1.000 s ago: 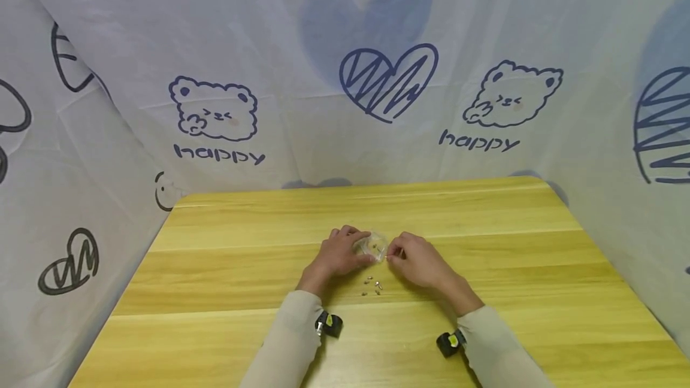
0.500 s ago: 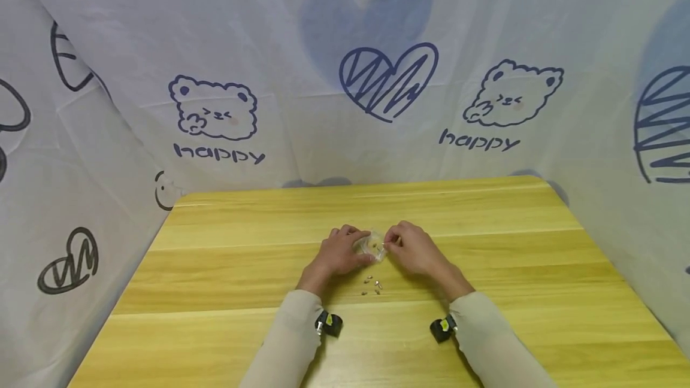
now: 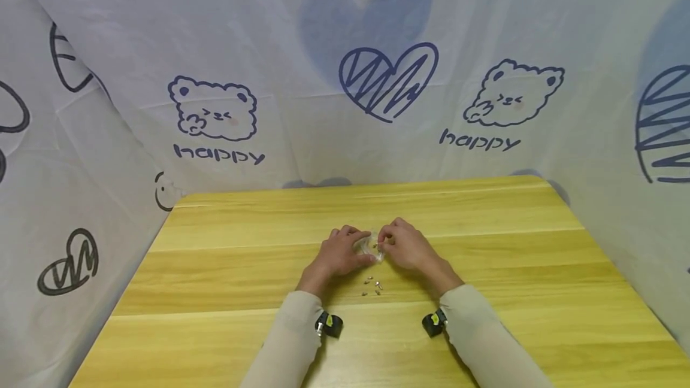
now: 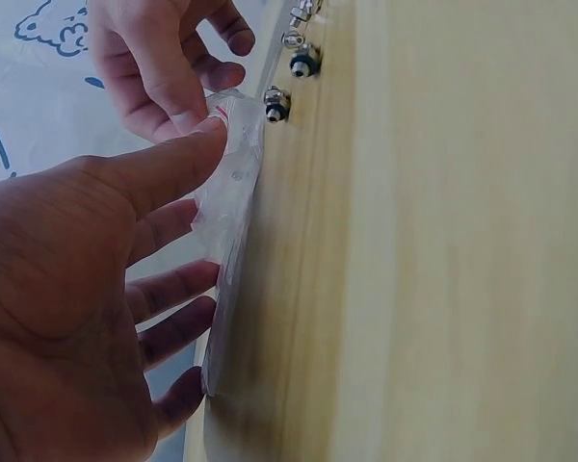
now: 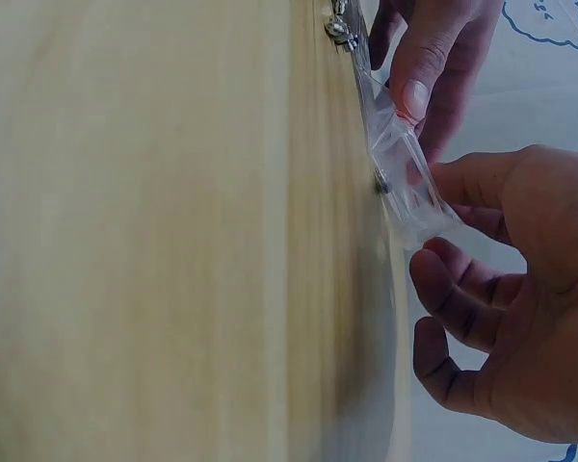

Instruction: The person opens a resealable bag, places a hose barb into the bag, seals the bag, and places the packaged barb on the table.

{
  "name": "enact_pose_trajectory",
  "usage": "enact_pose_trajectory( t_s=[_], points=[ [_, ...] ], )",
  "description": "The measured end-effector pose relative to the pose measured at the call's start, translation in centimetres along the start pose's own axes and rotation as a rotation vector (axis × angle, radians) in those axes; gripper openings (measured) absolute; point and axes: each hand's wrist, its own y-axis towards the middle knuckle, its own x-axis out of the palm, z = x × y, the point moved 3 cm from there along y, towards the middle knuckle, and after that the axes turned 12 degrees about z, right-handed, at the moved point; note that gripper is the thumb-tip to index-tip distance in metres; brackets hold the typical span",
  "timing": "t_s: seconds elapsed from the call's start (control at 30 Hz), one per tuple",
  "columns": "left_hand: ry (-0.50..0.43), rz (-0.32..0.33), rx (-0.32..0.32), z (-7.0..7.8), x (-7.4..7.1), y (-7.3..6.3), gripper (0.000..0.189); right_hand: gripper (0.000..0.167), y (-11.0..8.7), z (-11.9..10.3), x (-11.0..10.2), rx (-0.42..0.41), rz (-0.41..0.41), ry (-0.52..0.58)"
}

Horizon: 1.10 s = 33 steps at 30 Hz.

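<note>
In the head view my left hand (image 3: 339, 251) holds a small clear plastic zip bag (image 3: 368, 246) near the middle of the table. The left wrist view shows the left thumb on the near face of the bag (image 4: 229, 188) by its red seal line, with the other fingers spread along it. A small metal fitting (image 3: 375, 246) shows at the bag. My right hand (image 3: 406, 248) is at the bag's right side, thumb and index pinched together right at its mouth. The small metal fitting between those fingertips is mostly hidden now by the fingers and the plastic.
Several small metal fittings (image 3: 378, 284) lie loose on the wooden table (image 3: 242, 292), just in front of the bag. Printed white cloth (image 3: 302, 118) hangs behind the table and along both sides. Each wrist wears a small black camera.
My right hand has moved left and slightly away from me, bringing its pinched fitting from the bag's right edge to its mouth. The left hand and bag have stayed in place.
</note>
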Motion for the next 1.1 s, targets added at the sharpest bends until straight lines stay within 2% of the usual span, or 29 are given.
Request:
enact_pose_trajectory(
  t_s=[0.27,0.6,0.87,1.1],
  points=[
    [0.004,0.000,0.006,0.1,-0.1,0.0,0.060,0.006,0.0,0.1,0.0,0.037,-0.017,0.004],
    [0.020,-0.005,0.006,0.0,0.1,0.0,0.059,0.010,-0.8,0.4,-0.5,0.015,0.005,0.062],
    [0.015,-0.009,0.008,0.1,0.1,-0.1,0.060,0.010,-2.1,0.3,-0.8,0.000,-0.052,0.060],
    [0.007,-0.007,0.002,0.2,-0.2,-0.2,0.060,0.013,-3.1,-0.4,-1.0,-0.059,-0.101,0.078]
  ],
)
